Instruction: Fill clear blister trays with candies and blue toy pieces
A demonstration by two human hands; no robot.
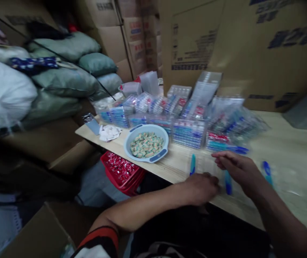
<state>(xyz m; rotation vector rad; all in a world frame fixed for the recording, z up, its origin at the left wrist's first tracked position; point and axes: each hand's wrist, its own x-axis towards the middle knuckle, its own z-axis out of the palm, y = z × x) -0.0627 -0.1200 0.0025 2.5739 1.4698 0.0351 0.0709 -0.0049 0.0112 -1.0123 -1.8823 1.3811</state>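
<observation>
My left hand (203, 188) is at the table's front edge, its fingers curled downward and blurred. Whatever they hold, if anything, is hidden. Just above it stands a slim teal-and-blue plastic stick (192, 164), of a kind I cannot make out, in or beside a clear plastic tray (205, 164). My right hand (235, 166) hovers over the tray's right side, fingers stretched loosely to the left, with nothing visible in them. A second blue stick (228, 182) lies under it, and a third blue stick (267, 173) lies right of that wrist.
Filled clear packs (188, 133) stand in rows behind my hands. A pale blue basin (128, 145) holds small teal-and-beige pieces. Below the table is a red basket (123, 186) of red packets. A large carton (239, 57) stands behind; stuffed sacks (64, 80) are piled left.
</observation>
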